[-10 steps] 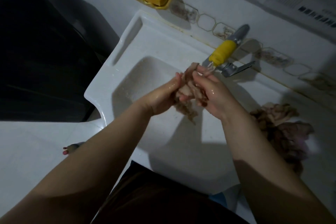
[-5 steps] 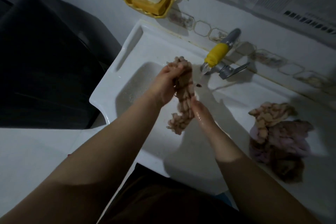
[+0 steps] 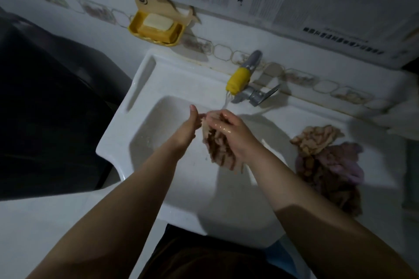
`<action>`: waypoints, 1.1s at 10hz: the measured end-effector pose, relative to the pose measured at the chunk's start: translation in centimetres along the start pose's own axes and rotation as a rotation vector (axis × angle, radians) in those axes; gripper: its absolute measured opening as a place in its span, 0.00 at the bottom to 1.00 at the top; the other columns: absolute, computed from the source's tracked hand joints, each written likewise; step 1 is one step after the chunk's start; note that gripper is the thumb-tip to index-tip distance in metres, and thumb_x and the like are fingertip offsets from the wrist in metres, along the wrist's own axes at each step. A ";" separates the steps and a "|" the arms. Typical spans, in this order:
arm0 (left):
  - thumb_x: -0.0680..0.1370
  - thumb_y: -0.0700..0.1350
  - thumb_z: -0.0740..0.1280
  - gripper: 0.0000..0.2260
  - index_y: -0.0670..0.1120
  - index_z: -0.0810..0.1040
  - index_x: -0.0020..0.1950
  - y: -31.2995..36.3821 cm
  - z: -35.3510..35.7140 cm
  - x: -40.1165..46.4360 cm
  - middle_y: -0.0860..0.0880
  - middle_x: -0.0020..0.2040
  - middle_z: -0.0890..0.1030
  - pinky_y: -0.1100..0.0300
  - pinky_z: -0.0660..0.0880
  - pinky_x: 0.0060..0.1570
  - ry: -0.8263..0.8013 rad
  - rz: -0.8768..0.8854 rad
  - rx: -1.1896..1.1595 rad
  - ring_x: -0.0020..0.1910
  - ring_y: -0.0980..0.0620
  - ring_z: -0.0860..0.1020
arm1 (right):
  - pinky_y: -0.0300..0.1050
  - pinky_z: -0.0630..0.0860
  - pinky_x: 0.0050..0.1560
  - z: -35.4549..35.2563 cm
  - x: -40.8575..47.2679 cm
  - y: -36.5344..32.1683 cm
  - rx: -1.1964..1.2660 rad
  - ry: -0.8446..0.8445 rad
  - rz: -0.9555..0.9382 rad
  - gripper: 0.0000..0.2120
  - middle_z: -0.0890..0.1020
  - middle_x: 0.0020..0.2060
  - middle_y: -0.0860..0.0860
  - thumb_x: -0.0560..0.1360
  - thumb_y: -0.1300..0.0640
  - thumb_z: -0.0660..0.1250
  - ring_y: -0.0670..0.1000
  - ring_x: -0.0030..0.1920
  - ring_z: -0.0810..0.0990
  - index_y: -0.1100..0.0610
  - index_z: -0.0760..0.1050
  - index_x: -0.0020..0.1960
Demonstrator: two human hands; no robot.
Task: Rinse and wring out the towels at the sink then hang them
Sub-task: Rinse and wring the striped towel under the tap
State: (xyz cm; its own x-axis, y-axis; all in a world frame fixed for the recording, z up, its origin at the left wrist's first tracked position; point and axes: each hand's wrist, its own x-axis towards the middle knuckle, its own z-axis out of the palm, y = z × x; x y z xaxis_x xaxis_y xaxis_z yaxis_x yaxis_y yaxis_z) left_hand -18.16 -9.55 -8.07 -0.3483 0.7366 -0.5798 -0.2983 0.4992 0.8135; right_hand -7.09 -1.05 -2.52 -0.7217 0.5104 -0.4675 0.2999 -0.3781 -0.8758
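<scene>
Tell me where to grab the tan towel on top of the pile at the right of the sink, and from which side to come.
Take the tan towel at its raised, bunched upper folds, coming from above with the right hand, probably pinching the crest. It lies crumpled on top of the purple towel, so a low sideways grab would likely catch both. The basin-side edge is the nearest reach from the sink.

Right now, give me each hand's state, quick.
Left hand: open, thumb up, fingers against the towel.
Right hand: fingers curled round the wet towel, gripping it under the tap.
</scene>
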 end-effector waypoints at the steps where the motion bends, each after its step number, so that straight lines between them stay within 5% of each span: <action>1: 0.77 0.67 0.38 0.33 0.54 0.73 0.66 0.6 1.5 -0.9 0.48 0.65 0.78 0.50 0.63 0.71 -0.174 0.029 -0.315 0.67 0.50 0.73 | 0.53 0.76 0.59 0.1 1.7 -0.5 0.609 0.021 0.074 0.10 0.80 0.54 0.55 0.76 0.56 0.65 0.56 0.61 0.76 0.60 0.73 0.55; 2: 0.79 0.65 0.40 0.31 0.50 0.71 0.68 0.2 1.7 -1.2 0.49 0.57 0.81 0.54 0.67 0.65 -0.202 -0.065 -0.553 0.61 0.49 0.76 | 0.51 0.72 0.63 -0.1 2.9 -1.2 0.757 0.083 0.099 0.11 0.82 0.52 0.54 0.80 0.57 0.58 0.55 0.60 0.76 0.61 0.73 0.57; 3: 0.79 0.60 0.54 0.23 0.44 0.77 0.59 -0.6 1.1 -1.4 0.46 0.46 0.83 0.51 0.77 0.53 -0.194 -0.093 -0.772 0.44 0.49 0.80 | 0.52 0.68 0.67 -1.2 3.9 -1.5 0.800 0.167 0.069 0.14 0.84 0.41 0.53 0.82 0.53 0.53 0.51 0.47 0.80 0.59 0.74 0.51; 4: 0.79 0.54 0.58 0.15 0.44 0.77 0.51 -0.7 1.8 -1.8 0.49 0.40 0.79 0.64 0.74 0.27 -0.068 -0.120 -0.837 0.30 0.56 0.75 | 0.49 0.74 0.56 -1.4 3.7 -1.9 0.776 0.173 -0.026 0.14 0.83 0.45 0.56 0.82 0.52 0.52 0.51 0.47 0.82 0.57 0.74 0.52; 5: 0.83 0.54 0.53 0.17 0.47 0.73 0.42 0.9 3.1 -1.8 0.52 0.27 0.73 0.68 0.60 0.16 0.143 -0.124 -0.637 0.21 0.58 0.67 | 0.48 0.73 0.62 0.3 1.5 -0.6 0.366 0.089 -0.143 0.07 0.80 0.57 0.57 0.77 0.54 0.61 0.51 0.57 0.79 0.52 0.77 0.50; 6: 0.85 0.49 0.48 0.16 0.52 0.71 0.42 2.2 4.0 -1.5 0.58 0.27 0.78 0.69 0.73 0.22 0.151 -0.179 -0.572 0.23 0.62 0.76 | 0.40 0.61 0.71 1.4 -0.4 1.8 -0.265 -0.081 -0.217 0.08 0.63 0.72 0.47 0.78 0.56 0.64 0.41 0.71 0.61 0.45 0.77 0.52; 7: 0.84 0.50 0.47 0.15 0.54 0.67 0.41 4.1 5.7 -2.1 0.58 0.37 0.74 0.70 0.75 0.30 0.159 -0.187 -0.567 0.29 0.65 0.76 | 0.33 0.64 0.67 1.2 0.4 1.8 -0.449 0.092 -0.345 0.08 0.68 0.65 0.53 0.79 0.58 0.62 0.43 0.64 0.67 0.57 0.77 0.55; 8: 0.84 0.53 0.52 0.14 0.51 0.70 0.43 3.7 6.4 -0.9 0.50 0.39 0.73 0.61 0.72 0.42 0.180 -0.170 -0.534 0.37 0.56 0.74 | 0.35 0.72 0.52 1.4 1.7 0.1 -0.361 0.222 -0.242 0.11 0.78 0.48 0.54 0.81 0.54 0.59 0.47 0.48 0.76 0.60 0.76 0.49; 9: 0.82 0.51 0.55 0.16 0.44 0.71 0.39 3.3 6.3 -0.7 0.46 0.28 0.72 0.64 0.67 0.27 0.203 -0.208 -0.407 0.24 0.53 0.71 | 0.45 0.71 0.47 1.7 3.0 -0.8 -0.297 0.265 -0.105 0.19 0.78 0.31 0.50 0.81 0.51 0.57 0.49 0.36 0.76 0.55 0.73 0.33; 10: 0.82 0.44 0.54 0.18 0.42 0.69 0.33 3.7 6.3 -1.5 0.49 0.19 0.69 0.68 0.58 0.20 0.230 -0.191 -0.197 0.15 0.55 0.63 | 0.44 0.69 0.40 1.6 4.5 -2.0 -0.251 0.375 0.050 0.19 0.75 0.28 0.49 0.79 0.49 0.58 0.49 0.32 0.73 0.54 0.70 0.31; 11: 0.82 0.46 0.54 0.17 0.41 0.71 0.36 4.0 6.3 -1.9 0.50 0.20 0.68 0.66 0.58 0.20 0.196 -0.158 -0.115 0.17 0.55 0.61 | 0.44 0.70 0.41 0.9 5.7 -2.0 -0.194 0.398 0.087 0.17 0.74 0.31 0.50 0.80 0.52 0.58 0.49 0.32 0.72 0.54 0.69 0.33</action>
State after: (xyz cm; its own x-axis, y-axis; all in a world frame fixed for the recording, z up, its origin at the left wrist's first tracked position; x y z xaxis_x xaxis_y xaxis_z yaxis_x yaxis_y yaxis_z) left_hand -13.15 -6.06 -3.45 -0.4509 0.5457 -0.7063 -0.4578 0.5379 0.7079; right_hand -12.34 1.89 -3.33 -0.4038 0.7547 -0.5170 0.4876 -0.3006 -0.8197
